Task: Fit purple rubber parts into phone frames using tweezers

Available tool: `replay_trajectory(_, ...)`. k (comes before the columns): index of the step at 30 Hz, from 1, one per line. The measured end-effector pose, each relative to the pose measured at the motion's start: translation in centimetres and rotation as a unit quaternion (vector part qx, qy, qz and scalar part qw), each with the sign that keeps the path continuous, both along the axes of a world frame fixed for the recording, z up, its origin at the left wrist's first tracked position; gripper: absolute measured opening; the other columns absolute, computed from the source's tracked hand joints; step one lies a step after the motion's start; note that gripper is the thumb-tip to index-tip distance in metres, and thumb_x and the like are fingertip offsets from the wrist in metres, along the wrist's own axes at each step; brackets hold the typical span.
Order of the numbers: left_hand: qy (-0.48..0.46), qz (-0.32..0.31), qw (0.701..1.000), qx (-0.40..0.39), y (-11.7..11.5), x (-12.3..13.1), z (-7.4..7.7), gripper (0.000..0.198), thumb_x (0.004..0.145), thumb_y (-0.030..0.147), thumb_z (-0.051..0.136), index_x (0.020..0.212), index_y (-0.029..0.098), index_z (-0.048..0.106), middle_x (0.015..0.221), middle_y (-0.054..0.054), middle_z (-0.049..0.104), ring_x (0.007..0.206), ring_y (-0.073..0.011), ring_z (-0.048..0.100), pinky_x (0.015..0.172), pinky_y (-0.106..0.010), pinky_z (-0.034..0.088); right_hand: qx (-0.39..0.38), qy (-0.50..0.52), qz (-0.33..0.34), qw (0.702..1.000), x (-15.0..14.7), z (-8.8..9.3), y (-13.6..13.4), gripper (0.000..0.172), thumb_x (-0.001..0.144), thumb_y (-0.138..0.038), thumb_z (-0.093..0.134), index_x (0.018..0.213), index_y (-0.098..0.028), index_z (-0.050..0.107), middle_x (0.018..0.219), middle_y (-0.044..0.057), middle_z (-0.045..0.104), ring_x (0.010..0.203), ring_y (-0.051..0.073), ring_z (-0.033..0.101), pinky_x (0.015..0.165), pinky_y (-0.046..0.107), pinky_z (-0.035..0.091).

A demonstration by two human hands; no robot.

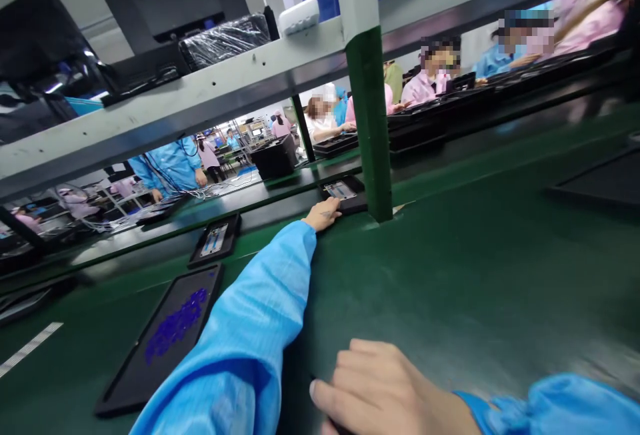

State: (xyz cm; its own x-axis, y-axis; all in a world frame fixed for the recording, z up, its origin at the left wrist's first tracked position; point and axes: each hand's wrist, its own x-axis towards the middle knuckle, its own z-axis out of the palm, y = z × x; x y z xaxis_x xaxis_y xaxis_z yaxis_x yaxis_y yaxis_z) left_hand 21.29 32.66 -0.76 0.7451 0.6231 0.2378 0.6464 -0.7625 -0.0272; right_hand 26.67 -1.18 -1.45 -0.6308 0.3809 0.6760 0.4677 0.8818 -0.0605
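Note:
My left hand (321, 215), in a light blue sleeve, reaches across the green conveyor belt (450, 288). Its fingertips touch the edge of a black tray (350, 188) holding a flat, pale printed part. My right hand (380, 388) lies at the bottom of the view with curled fingers, resting on a dark item (334, 425) mostly cut off by the frame edge. Beneath my left forearm sits a long black tray (167, 341) with purple-blue pieces on it. A smaller black tray (215, 240) with a pale part lies farther along.
A green-and-white upright post (369, 121) stands just right of my left hand, supporting a white shelf rail (170, 115) with dark monitors above. Several co-workers in pink and blue smocks sit or stand beyond the belt, beside rows of black trays.

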Motion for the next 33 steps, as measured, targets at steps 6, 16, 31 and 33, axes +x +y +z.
replay_trajectory(6, 0.021, -0.005, 1.0, 0.005, -4.4, -9.3, 1.5, 0.03, 0.1, 0.034, 0.058, 0.122, 0.014, 0.059, 0.122, -0.009, 0.061, 0.107, -0.0206, 0.062, 0.094, -0.042, 0.054, -0.039, 0.116, 0.03, 0.992, 0.7, 0.7, 2.1, 0.019, 0.102, -0.018, 0.051, 0.114, -0.019, 0.066, 0.079, 0.005, 0.066, 0.073, 0.016, 0.061, 0.066, 0.03, 0.047)
replay_trajectory(16, 0.032, -0.029, 0.998, -0.038, -29.0, -25.0, -1.0, 0.015, 0.103, 0.033, 0.05, 0.106, 0.018, 0.051, 0.107, -0.006, 0.06, 0.088, -0.0185, 0.058, 0.068, -0.031, 0.042, -0.159, 0.304, -0.182, 0.922, 1.4, 1.2, 7.8, 0.024, 0.089, -0.044, 0.068, 0.097, -0.023, 0.076, 0.094, 0.008, 0.073, 0.091, 0.027, 0.069, 0.087, 0.043, 0.053)
replay_trajectory(31, -0.012, -0.101, 0.994, 0.046, -32.9, -24.1, -0.2, 0.015, 0.103, 0.031, 0.049, 0.099, 0.017, 0.055, 0.092, -0.005, 0.058, 0.084, -0.019, 0.056, 0.064, -0.032, 0.04, -0.34, 0.318, -0.141, 0.874, -6.5, -0.7, 13.4, 0.038, 0.083, -0.059, 0.072, 0.093, -0.022, 0.074, 0.072, 0.003, 0.066, 0.068, 0.02, 0.062, 0.066, 0.034, 0.052)
replay_trajectory(33, 0.002, -0.121, 0.993, 0.013, -31.9, -23.4, -0.3, 0.014, 0.102, 0.028, 0.05, 0.099, 0.016, 0.056, 0.092, -0.006, 0.059, 0.083, -0.0198, 0.056, 0.067, -0.033, 0.043, -0.351, 0.318, -0.149, 0.868, -5.8, -1.2, 13.3, 0.039, 0.083, -0.06, 0.072, 0.093, -0.023, 0.074, 0.072, 0.003, 0.066, 0.069, 0.021, 0.063, 0.067, 0.035, 0.052)
